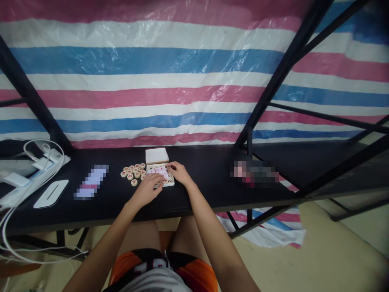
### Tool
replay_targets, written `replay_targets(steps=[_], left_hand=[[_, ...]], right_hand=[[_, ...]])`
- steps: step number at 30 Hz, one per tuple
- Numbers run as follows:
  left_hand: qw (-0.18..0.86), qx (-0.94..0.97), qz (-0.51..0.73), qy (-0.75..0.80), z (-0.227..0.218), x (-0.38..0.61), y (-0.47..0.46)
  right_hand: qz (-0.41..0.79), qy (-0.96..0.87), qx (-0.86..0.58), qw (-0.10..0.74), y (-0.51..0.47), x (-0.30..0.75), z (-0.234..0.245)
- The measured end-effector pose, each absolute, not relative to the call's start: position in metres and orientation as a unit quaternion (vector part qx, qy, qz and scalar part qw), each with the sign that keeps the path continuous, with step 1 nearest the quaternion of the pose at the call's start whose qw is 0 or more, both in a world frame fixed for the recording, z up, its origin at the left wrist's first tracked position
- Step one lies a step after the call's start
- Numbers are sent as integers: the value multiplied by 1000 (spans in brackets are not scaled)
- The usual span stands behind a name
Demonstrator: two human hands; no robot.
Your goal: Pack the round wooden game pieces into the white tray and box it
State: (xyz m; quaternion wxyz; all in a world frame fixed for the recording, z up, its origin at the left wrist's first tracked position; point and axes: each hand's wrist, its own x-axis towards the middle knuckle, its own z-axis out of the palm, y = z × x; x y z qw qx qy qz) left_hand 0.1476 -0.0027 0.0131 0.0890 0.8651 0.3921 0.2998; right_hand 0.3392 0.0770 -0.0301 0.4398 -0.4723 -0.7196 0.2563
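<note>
A small shallow wooden box (168,182) lies on the black table (212,178), with a folded pink-and-white sheet (159,172) inside it. Its pale lid (157,155) rests just behind. Several round wooden game pieces (133,172) with markings sit in a cluster left of the box. My left hand (148,189) rests at the box's front left corner, fingers curled on its edge. My right hand (179,172) touches the box's right side, fingers bent over the rim. Whether either hand pinches a piece is hidden.
White chargers and cables (36,162) and a flat white device (51,193) lie at the table's left end. A blurred patch (91,181) sits left of the pieces and another one (255,173) to the right. Black frame bars (273,85) rise before a striped tarp.
</note>
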Motion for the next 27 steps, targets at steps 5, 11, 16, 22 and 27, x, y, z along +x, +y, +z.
replay_targets(steps=[5,11,16,22,27], left_hand=[[-5,810,315,495,-1,105,-8],[-77,773,255,576,-16,71,-14],[-67,772,237,586,-19,74,-16],[-42,779,257,571,-18,72,-18],[-27,781,295,549,-19,71,-15]], right_hand=[[246,-727,-475,431,76,338,-29],[243,-736,-477,414,71,336,-23],[297,-738,-479,373,67,340,-19],[295,-761,-465,342,62,342,-25],[277,-774,-456,342,60,342,-26]])
